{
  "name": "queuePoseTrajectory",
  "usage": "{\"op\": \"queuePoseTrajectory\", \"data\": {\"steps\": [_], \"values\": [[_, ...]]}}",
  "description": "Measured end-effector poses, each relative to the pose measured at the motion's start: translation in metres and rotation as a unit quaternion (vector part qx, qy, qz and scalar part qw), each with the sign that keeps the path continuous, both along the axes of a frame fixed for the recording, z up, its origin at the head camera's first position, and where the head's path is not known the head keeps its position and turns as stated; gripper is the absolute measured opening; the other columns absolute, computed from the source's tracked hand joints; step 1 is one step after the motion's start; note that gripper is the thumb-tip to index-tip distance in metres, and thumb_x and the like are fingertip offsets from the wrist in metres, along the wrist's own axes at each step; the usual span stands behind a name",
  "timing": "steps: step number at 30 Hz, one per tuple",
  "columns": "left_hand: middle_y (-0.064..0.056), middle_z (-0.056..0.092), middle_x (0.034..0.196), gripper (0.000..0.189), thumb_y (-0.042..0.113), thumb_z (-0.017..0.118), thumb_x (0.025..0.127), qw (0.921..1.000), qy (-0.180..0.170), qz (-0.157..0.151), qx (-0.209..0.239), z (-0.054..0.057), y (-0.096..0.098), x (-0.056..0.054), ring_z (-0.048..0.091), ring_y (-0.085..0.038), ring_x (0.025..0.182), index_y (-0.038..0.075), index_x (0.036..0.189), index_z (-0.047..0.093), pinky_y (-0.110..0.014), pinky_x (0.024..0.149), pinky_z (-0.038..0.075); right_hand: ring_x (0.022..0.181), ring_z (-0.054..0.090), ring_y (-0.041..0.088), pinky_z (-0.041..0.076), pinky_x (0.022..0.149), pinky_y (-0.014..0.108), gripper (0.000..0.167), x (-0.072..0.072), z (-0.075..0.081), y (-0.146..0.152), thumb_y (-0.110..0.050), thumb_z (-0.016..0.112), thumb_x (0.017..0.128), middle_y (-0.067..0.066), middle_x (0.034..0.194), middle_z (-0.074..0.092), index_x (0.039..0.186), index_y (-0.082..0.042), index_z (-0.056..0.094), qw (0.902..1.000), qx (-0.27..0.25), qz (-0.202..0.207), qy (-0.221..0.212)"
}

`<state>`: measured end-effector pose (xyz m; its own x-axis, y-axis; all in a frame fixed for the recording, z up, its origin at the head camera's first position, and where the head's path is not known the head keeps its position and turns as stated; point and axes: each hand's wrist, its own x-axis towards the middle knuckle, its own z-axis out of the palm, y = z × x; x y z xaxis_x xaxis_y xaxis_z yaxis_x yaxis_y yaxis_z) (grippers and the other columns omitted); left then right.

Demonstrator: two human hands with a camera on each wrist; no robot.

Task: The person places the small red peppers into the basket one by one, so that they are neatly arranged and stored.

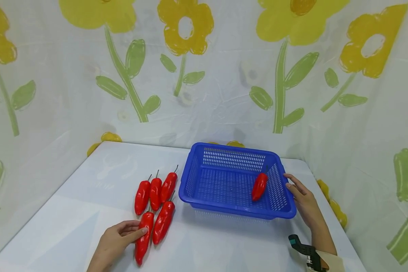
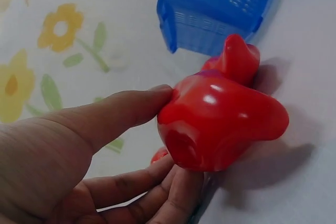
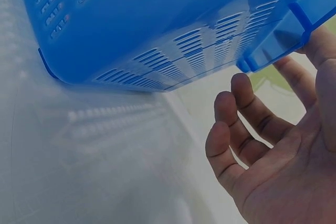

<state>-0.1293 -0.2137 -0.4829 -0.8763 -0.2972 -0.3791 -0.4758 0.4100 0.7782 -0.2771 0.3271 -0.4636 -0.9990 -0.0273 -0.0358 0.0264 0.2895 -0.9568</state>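
Note:
My left hand (image 1: 117,238) pinches a red chili pepper (image 1: 144,238) between thumb and fingers. The left wrist view shows that pepper (image 2: 215,121) end-on, the thumb on one side and fingers below it. Several more red chili peppers (image 1: 155,193) lie close together just beyond it, stems pointing away. On the right, a blue plastic basket (image 1: 238,208) with slotted walls has a single pepper (image 1: 259,187) in its right part. My right hand (image 1: 304,202) holds the basket's right rim with thumb and index finger; its other fingers (image 3: 227,142) hang loosely curled below the rim.
A white table (image 1: 74,211) carries everything. White cloth printed with yellow flowers (image 1: 221,94) hangs behind and along both sides. A black wrist device (image 1: 307,251) sits on the right forearm, near the table's right edge.

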Motion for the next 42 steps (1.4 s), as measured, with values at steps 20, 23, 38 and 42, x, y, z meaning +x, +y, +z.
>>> {"op": "queuePoseTrajectory", "data": {"steps": [20,23,38,42], "values": [[-0.012,0.063,0.125,0.079,0.056,0.079,0.079,0.9928,0.092,0.008,0.077,0.05,0.016,-0.018,0.059,-0.027,0.114,0.007,0.136,0.058,-0.043,0.09,0.057,0.13,0.047,0.028,0.048,0.096,0.021,0.063,-0.005,0.006,-0.005,-0.053,0.051,0.101,0.017,0.156,0.036,0.156,-0.028,0.036,0.9999,0.01,0.008,0.008],[-0.012,0.062,0.127,0.072,0.051,0.079,0.081,0.9895,0.114,-0.003,0.089,0.064,0.024,-0.028,0.058,-0.027,0.115,0.009,0.136,0.059,-0.042,0.091,0.056,0.132,0.045,0.032,0.047,0.1,0.029,0.063,-0.004,0.008,-0.002,-0.053,0.05,0.101,0.017,0.157,0.035,0.156,-0.028,0.035,0.9997,0.022,0.007,0.01],[-0.007,0.064,0.125,0.062,0.051,0.076,0.084,0.9752,0.164,-0.111,0.099,0.114,0.065,-0.09,0.059,-0.026,0.118,0.015,0.133,0.063,-0.051,0.1,0.049,0.112,0.056,0.004,0.048,0.088,0.012,0.061,0.0,-0.001,-0.002,-0.05,0.053,0.101,0.017,0.156,0.037,0.155,-0.025,0.038,0.9998,-0.016,0.0,0.014],[-0.006,0.065,0.124,0.058,0.049,0.077,0.084,0.9697,0.163,-0.142,0.115,0.122,0.077,-0.107,0.056,-0.026,0.12,0.016,0.131,0.064,-0.051,0.1,0.048,0.112,0.056,0.004,0.048,0.088,0.012,0.061,0.001,-0.004,-0.002,-0.05,0.053,0.101,0.018,0.154,0.038,0.155,-0.025,0.038,0.9996,-0.02,-0.004,0.017]]}}
